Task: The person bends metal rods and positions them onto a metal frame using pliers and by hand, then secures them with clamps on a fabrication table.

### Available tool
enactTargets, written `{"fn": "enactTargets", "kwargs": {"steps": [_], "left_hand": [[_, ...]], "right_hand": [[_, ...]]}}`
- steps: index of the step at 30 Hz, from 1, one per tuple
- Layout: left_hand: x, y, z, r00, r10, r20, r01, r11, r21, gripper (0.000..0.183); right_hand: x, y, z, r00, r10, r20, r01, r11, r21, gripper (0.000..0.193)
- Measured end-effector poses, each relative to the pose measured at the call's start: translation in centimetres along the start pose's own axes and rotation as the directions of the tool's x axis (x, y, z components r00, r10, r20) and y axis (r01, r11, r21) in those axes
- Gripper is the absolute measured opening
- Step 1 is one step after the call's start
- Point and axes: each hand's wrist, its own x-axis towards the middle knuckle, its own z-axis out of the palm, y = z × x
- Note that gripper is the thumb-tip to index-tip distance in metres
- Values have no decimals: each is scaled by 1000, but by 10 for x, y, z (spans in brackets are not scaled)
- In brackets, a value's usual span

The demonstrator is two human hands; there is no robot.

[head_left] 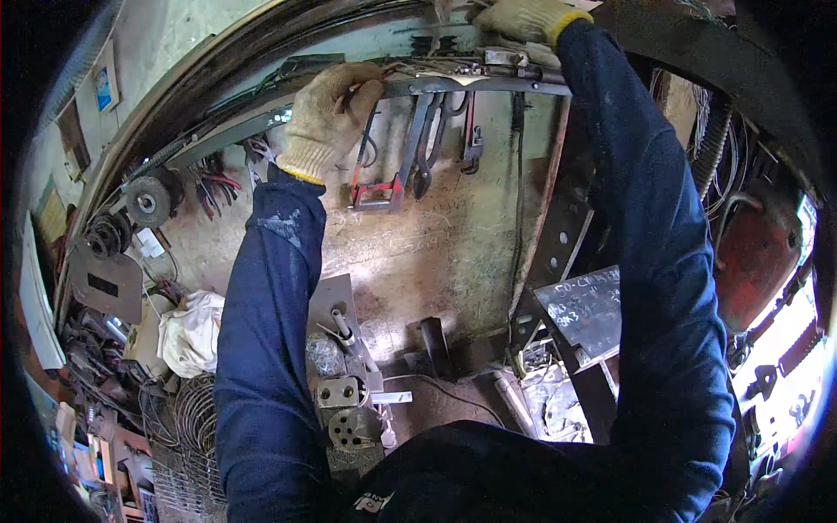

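Both arms raised, dark blue sleeves. Left hand (330,113), in a cream knit glove, at 11 o'clock: fingers curled in toward the thumb against a long, dark metal shelf edge (453,84) at 12. Cannot tell whether it grips anything, or merely steadies itself there. Right hand (521,19), similarly gloved, toward 1 o'clock, reaching over the shelf; fingertips partly cut off by the upper rim, so opening and hold cannot be told. Just below it, on the shelf, a small silver metal block (504,57); slim metal pieces lie left of that.

Tools hang below the edge, presumably for quick reach: red-and-dark saw frame (377,193) at 11, dark steel snips (425,166) at 12, red-handled wrench (472,148) at 1. Bundled white cloth (190,334) between 8 and 9.
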Motion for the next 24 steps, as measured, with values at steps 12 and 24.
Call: {"fn": "enactTargets", "kwargs": {"steps": [12,24], "left_hand": [[-4,-4,-1,999,41,-31,-40,999,28,21],[-3,0,-8,999,9,49,-13,997,72,23]], "right_hand": [[-8,-35,8,944,316,-92,-267,899,347,44],[41,-61,57,956,286,-58,-267,938,222,56]]}}
